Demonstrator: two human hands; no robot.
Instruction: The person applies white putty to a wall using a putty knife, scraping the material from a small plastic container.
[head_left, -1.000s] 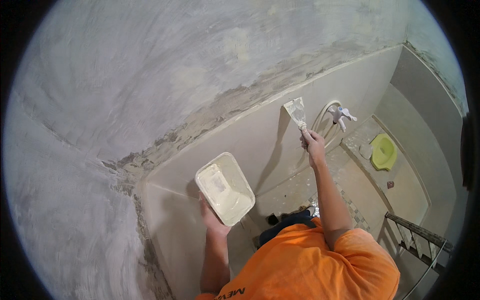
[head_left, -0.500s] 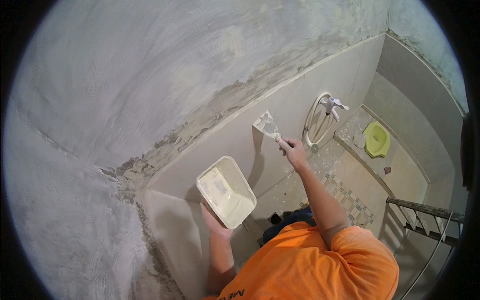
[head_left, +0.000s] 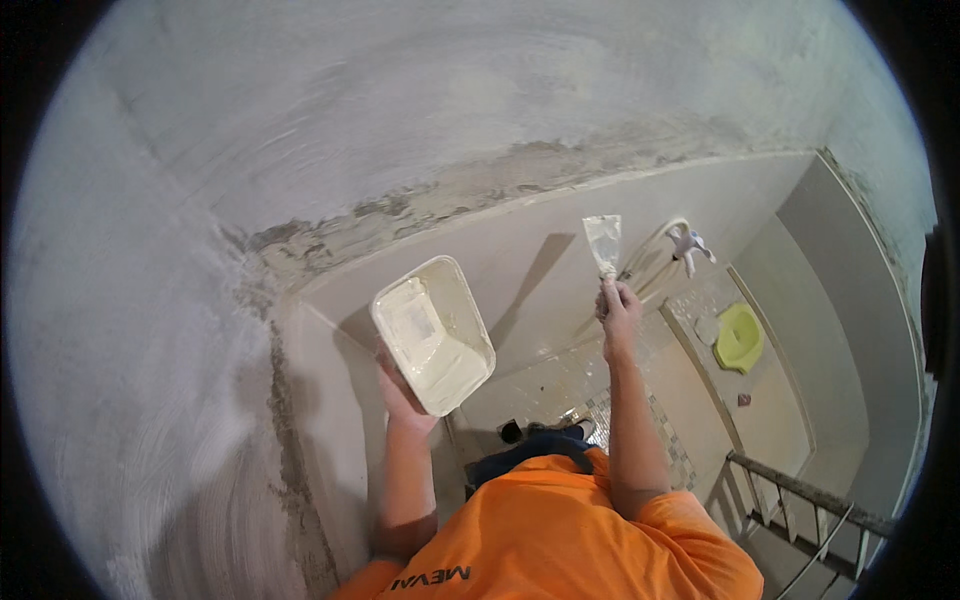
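Fingers of the right hand (head_left: 618,312) are clenched round the handle of a flat steel putty knife with a pale, compound-smeared blade (head_left: 603,243). Blade points up and away, held before the smooth beige tiled wall (head_left: 520,255); whether its edge touches the tile cannot be told from this view.

Left hand (head_left: 400,385) grasps from below a white rectangular plastic tub smeared inside with pale filler (head_left: 432,332). Fingers mostly hidden under the tub; thumb side at its near left edge. Tub tilted, open face toward the camera, left of the knife and well apart from it.

Surroundings: rough grey plastered wall (head_left: 300,130) above the tile, with a ragged unfinished band (head_left: 440,205) where the two meet. Far right, a white tap fitting (head_left: 688,246) with a looped hose; beyond it a yellow-green squat pan (head_left: 738,338) set in the floor. Small mosaic floor tiles (head_left: 560,385) below. Metal railing (head_left: 800,495) at near right. Orange shirt (head_left: 560,540) at lower edge.

Judgement: knife is lifted between tub and wall, blade carrying little visible material. The step looks like spreading or scraping filler along the tile's upper margin. A reload would call for bringing the blade left to the tub; an application stroke would need the blade laid flat at the ragged band.
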